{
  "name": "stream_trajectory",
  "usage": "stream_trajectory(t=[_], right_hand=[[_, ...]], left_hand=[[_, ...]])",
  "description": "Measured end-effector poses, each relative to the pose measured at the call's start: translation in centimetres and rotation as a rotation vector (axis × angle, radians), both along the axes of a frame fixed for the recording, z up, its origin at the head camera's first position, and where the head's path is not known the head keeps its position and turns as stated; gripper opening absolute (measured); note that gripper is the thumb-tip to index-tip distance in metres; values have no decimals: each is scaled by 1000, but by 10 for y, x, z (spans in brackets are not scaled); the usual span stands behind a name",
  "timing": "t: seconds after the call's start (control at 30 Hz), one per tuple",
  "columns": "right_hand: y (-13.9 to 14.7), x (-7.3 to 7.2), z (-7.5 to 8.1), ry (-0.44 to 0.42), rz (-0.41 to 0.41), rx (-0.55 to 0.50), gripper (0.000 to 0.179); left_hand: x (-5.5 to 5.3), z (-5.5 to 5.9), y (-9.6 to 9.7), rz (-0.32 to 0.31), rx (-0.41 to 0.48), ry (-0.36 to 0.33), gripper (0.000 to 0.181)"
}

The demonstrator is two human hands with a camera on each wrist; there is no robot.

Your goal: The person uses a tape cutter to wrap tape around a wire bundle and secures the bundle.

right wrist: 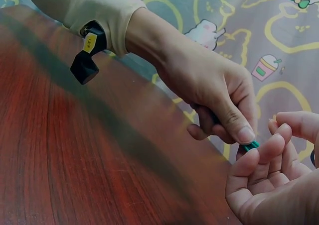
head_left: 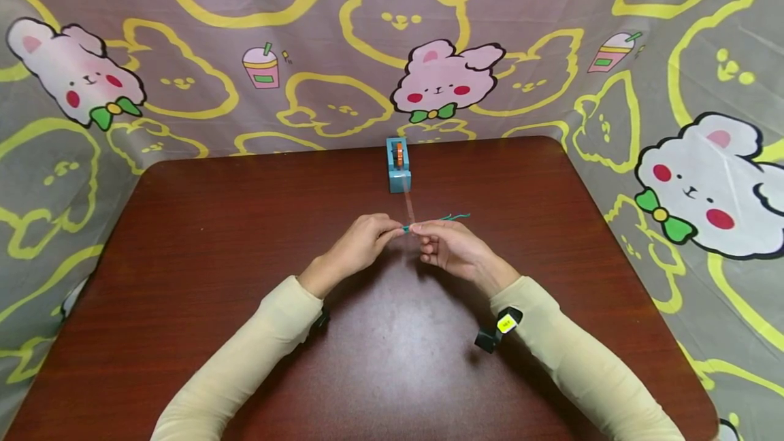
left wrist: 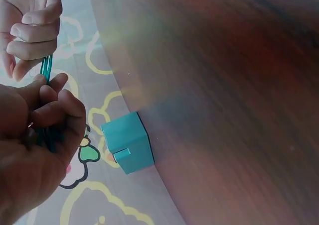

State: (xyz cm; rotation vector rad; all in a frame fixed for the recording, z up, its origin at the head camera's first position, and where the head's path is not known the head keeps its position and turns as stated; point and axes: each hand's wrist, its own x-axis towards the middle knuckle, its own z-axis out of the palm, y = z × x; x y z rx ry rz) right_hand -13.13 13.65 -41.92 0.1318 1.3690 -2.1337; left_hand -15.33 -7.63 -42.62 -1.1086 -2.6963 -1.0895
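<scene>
A thin bundle of green cords (left wrist: 46, 68) runs between my hands, held just above the table in the middle. My left hand (head_left: 361, 240) pinches it between thumb and fingers from the left. From the right, my right hand (head_left: 456, 250) pinches the same bundle, its fingertips close to the left ones, and loose green ends (head_left: 456, 216) stick out beyond it. A strip of clear tape (head_left: 409, 206) stretches from the blue tape dispenser (head_left: 400, 181) to the cords at the fingertips. Part of the bundle is hidden inside the left hand.
The dispenser, with an orange core (head_left: 400, 154), stands near the far edge of the brown wooden table (head_left: 245, 223). Patterned cloth (head_left: 343, 107) hangs behind and beside the table. Small black cameras (head_left: 490, 339) sit at both wrists.
</scene>
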Motion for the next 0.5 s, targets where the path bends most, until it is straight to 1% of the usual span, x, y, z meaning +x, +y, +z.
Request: stream_trajectory(t=[0.23, 0.5], right_hand=[[0, 1, 0, -3, -3, 1, 25], [-2, 3, -2, -2, -7, -1, 22]], left_hand=[[0, 0, 1, 5, 2, 15, 17], [3, 0, 1, 29, 38, -6, 17]])
